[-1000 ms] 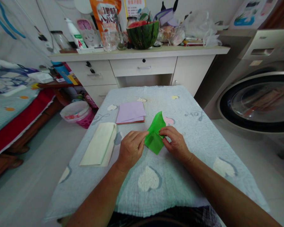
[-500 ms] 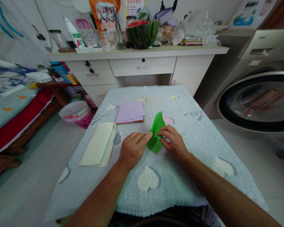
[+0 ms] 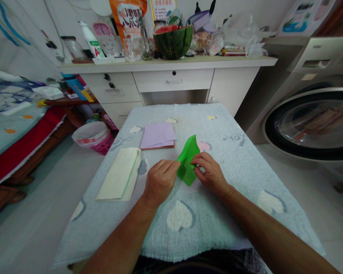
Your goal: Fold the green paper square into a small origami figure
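Note:
A bright green sheet of paper (image 3: 188,161), partly folded and creased, is held a little above the cloth-covered table (image 3: 225,167). My left hand (image 3: 161,180) pinches its left edge between thumb and fingers. On the other side, my right hand (image 3: 210,171) grips the right edge, fingertips pressed together. The paper's upper corner points away from me. Beyond my left hand lies a stack of coloured paper (image 3: 158,135), lilac on top with a red edge showing below. A folded cream cloth or paper (image 3: 120,175) rests at the table's left side.
A white cabinet (image 3: 174,82) stands behind the table, bearing a cut watermelon (image 3: 173,43), jars and bags. To the right is a washing machine (image 3: 305,114) with a round door. A pink bin (image 3: 95,137) and a bed (image 3: 20,125) are on the left.
My left hand has shifted slightly left, its thumb drawn back from over the paper to the left edge. My right hand has hardly moved.

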`<state>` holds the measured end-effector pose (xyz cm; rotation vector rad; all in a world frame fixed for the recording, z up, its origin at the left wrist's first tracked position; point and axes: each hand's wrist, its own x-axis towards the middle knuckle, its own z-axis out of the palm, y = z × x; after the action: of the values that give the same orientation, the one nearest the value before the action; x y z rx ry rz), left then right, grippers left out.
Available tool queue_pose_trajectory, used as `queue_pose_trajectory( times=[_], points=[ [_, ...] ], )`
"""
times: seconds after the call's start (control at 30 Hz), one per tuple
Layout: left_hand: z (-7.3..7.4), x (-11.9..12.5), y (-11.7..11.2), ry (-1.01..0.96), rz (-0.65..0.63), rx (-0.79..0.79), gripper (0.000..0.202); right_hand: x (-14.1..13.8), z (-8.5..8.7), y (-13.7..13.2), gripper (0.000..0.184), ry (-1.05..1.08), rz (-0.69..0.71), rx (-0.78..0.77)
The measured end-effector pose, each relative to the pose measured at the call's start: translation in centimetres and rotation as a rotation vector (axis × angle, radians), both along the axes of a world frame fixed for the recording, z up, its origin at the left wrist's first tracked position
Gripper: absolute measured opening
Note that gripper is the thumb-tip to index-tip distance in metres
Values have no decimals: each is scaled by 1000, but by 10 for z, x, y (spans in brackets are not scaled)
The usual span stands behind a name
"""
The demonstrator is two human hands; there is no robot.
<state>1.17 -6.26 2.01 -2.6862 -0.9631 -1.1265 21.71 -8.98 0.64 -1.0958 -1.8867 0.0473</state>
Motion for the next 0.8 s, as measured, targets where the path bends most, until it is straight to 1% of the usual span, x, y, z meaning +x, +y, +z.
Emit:
queue_pose_trajectory(
  times=[0.13, 0.3, 0.43, 0.53, 0.8],
  points=[
    [2, 2, 0, -2, 30, 23, 14, -1, 0, 0, 29, 6, 4, 18],
    [3, 5, -1, -24, 30, 4, 12, -2, 1, -1, 30, 9, 6, 21],
    [2, 9, -2, -46, 5, -52, 15, -1, -1, -1, 30, -4, 10, 19],
    [1, 13, -4, -55, -26, -65, 19, -2, -3, -1, 29, -7, 4, 5],
    [-1, 18, -5, -126, -55, -58, 15, -4, 0, -2, 24, -1, 8, 17]
  ],
)
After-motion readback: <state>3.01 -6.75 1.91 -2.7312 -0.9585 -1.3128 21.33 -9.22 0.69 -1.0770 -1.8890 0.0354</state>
